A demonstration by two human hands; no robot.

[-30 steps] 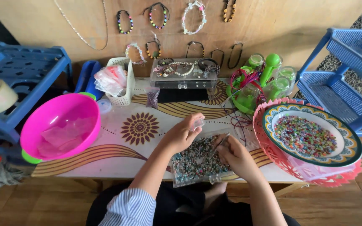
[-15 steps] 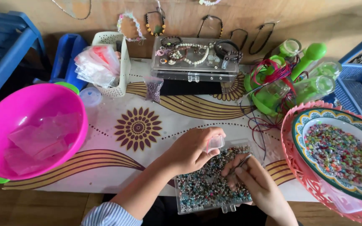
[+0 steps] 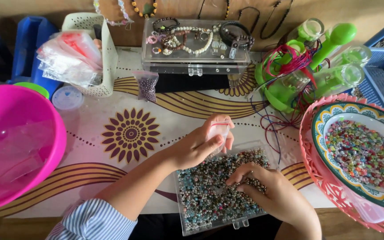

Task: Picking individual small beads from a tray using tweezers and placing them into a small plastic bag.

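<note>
Beads of many colours fill the clear plastic tray (image 3: 214,195) at the near edge of the patterned table (image 3: 112,133), and both hands work over it in the head view. The left hand (image 3: 203,142) hovers above the tray's far edge, its fingers closed around a small clear plastic bag (image 3: 218,132), while the right hand (image 3: 267,191) rests in the tray with fingertips pinched together on a few beads (image 3: 255,182). A pink bowl (image 3: 14,146) sits far left, a patterned plate of beads (image 3: 361,155) right, and a clear jewellery box (image 3: 196,44) beyond.
</note>
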